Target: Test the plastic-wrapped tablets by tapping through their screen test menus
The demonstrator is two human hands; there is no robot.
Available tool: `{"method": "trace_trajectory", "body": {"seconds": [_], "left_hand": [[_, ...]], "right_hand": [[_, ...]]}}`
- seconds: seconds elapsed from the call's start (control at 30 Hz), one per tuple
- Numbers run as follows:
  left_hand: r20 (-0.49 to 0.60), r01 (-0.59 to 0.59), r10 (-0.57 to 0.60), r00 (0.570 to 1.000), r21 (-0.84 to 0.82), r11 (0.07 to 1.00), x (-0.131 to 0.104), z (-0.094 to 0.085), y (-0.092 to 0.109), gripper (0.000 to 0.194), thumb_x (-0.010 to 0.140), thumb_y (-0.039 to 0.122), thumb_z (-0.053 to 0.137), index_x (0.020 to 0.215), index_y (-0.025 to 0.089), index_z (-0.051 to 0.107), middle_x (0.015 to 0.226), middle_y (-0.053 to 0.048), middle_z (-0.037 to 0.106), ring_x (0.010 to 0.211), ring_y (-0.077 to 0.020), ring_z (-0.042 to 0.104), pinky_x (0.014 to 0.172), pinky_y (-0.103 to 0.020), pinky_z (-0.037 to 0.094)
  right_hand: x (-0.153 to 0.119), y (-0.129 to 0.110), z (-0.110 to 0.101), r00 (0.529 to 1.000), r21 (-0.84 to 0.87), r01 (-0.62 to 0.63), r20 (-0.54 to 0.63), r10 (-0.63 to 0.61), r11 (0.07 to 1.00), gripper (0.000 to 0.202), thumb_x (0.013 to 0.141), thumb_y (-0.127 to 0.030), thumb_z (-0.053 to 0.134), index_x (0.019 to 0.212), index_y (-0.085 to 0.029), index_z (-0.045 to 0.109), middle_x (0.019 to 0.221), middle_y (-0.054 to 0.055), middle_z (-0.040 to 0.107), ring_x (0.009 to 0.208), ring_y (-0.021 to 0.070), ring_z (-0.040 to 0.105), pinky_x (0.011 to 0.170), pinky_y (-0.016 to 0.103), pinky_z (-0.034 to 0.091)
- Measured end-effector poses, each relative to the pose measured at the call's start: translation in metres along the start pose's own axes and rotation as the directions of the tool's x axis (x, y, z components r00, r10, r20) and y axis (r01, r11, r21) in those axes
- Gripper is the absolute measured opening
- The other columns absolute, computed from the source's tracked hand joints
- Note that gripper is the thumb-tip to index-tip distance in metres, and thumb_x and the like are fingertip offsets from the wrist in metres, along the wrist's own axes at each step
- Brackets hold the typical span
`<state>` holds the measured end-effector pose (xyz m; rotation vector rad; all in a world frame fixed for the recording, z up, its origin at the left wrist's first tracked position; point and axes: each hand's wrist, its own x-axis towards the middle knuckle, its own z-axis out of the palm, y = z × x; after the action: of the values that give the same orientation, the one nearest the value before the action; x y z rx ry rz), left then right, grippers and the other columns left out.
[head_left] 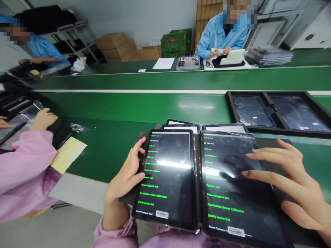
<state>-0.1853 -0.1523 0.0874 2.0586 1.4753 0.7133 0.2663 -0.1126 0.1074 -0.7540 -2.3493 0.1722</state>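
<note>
Touching tablets (170, 181), tray (270, 106) apparently holding panels (300, 112)

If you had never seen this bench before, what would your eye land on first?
The left tablet and right tablet, side by side at lower centre, glow with mostly green lists. The left hand meets the first's outer edge; the right hand is over the other's screen.
</note>
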Motion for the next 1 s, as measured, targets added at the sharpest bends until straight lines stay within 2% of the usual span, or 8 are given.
{"method": "trace_trajectory", "body": {"seconds": [0.1, 0.23, 0.5, 0.67, 0.77, 0.87, 0.93, 1.0], "left_hand": [[-0.036, 0.078, -0.081, 0.996, -0.085, 0.993, 0.0, 0.001, 0.0, 0.08, 0.102, 0.073, 0.028, 0.167, 0.027, 0.015, 0.17, -0.016, 0.022, 0.122, -0.0326, 0.048, 0.097, -0.044, 0.046], [-0.057, 0.126, -0.134, 0.989, -0.12, 0.985, 0.002, 0.002, -0.005, 0.082, 0.1, 0.074, 0.031, 0.165, 0.026, 0.023, 0.167, -0.016, 0.031, 0.119, -0.0326, 0.049, 0.097, -0.044, 0.046], [-0.056, 0.264, -0.268, 0.962, -0.071, 0.962, 0.016, -0.004, -0.002, 0.075, 0.099, 0.058, 0.038, 0.162, 0.025, 0.015, 0.157, -0.014, 0.042, 0.112, -0.028, 0.05, 0.109, -0.051, 0.039], [-0.045, 0.255, -0.254, 0.966, 0.017, 0.967, 0.019, -0.005, 0.008, 0.074, 0.099, 0.053, 0.041, 0.162, 0.024, 0.014, 0.154, -0.015, 0.042, 0.109, -0.0266, 0.051, 0.109, -0.051, 0.041], [-0.031, 0.252, -0.25, 0.968, 0.1, 0.963, 0.017, -0.006, 0.01, 0.074, 0.098, 0.052, 0.047, 0.161, 0.025, 0.019, 0.155, -0.015, 0.04, 0.111, -0.0267, 0.053, 0.111, -0.05, 0.041], [0.01, 0.266, -0.268, 0.963, 0.082, 0.961, 0.019, -0.013, 0.01, 0.073, 0.1, 0.056, 0.043, 0.162, 0.025, 0.02, 0.154, -0.015, 0.04, 0.112, -0.0264, 0.054, 0.11, -0.049, 0.045], [0.009, 0.277, -0.278, 0.961, 0.048, 0.96, 0.029, -0.019, 0.012, 0.072, 0.103, 0.059, 0.035, 0.163, 0.024, 0.018, 0.153, -0.016, 0.042, 0.117, -0.0266, 0.055, 0.109, -0.05, 0.047], [-0.025, 0.233, -0.232, 0.972, 0.103, 0.967, 0.049, -0.022, 0.02, 0.067, 0.104, 0.058, 0.031, 0.161, 0.022, 0.027, 0.154, -0.016, 0.043, 0.13, -0.0289, 0.05, 0.116, -0.053, 0.042]], "right_hand": [[0.001, 0.002, 0.004, 0.999, 0.018, -0.034, 0.002, 0.034, 0.999, 0.057, 0.107, -0.059, 0.026, 0.118, -0.03, 0.074, 0.131, 0.01, 0.061, 0.116, 0.0369, 0.06, 0.125, 0.063, 0.016], [0.008, 0.003, 0.01, 0.997, -0.039, -0.02, 0.077, 0.023, 0.999, 0.06, 0.108, -0.059, 0.024, 0.121, -0.029, 0.075, 0.136, 0.011, 0.057, 0.12, 0.036, 0.056, 0.122, 0.064, 0.016], [0.015, -0.003, 0.017, 0.991, -0.111, 0.014, 0.133, 0.001, 0.994, 0.065, 0.107, -0.064, 0.021, 0.116, -0.036, 0.079, 0.144, 0.01, 0.052, 0.128, 0.0372, 0.05, 0.118, 0.069, 0.014], [0.011, -0.001, 0.015, 0.998, -0.108, -0.013, 0.059, 0.02, 0.994, 0.061, 0.106, -0.065, 0.024, 0.121, -0.036, 0.075, 0.143, 0.011, 0.054, 0.127, 0.0374, 0.051, 0.12, 0.067, 0.014], [0.007, 0.003, 0.013, 0.996, -0.053, -0.083, 0.014, 0.084, 0.995, 0.062, 0.106, -0.065, 0.02, 0.126, -0.036, 0.072, 0.138, 0.01, 0.057, 0.123, 0.0366, 0.055, 0.121, 0.065, 0.016], [0.006, 0.015, 0.011, 0.981, 0.009, -0.195, -0.02, 0.195, 0.981, 0.063, 0.106, -0.065, 0.018, 0.13, -0.036, 0.068, 0.137, 0.01, 0.058, 0.124, 0.0376, 0.056, 0.12, 0.066, 0.022], [0.007, 0.028, 0.012, 0.944, 0.071, -0.317, -0.069, 0.322, 0.946, 0.068, 0.105, -0.066, 0.014, 0.128, -0.033, 0.068, 0.137, 0.012, 0.058, 0.128, 0.0388, 0.055, 0.118, 0.064, 0.029], [0.01, 0.045, 0.014, 0.889, 0.146, -0.431, -0.103, 0.447, 0.891, 0.074, 0.105, -0.067, 0.01, 0.126, -0.031, 0.07, 0.136, 0.014, 0.058, 0.13, 0.0388, 0.054, 0.116, 0.06, 0.036]]}}
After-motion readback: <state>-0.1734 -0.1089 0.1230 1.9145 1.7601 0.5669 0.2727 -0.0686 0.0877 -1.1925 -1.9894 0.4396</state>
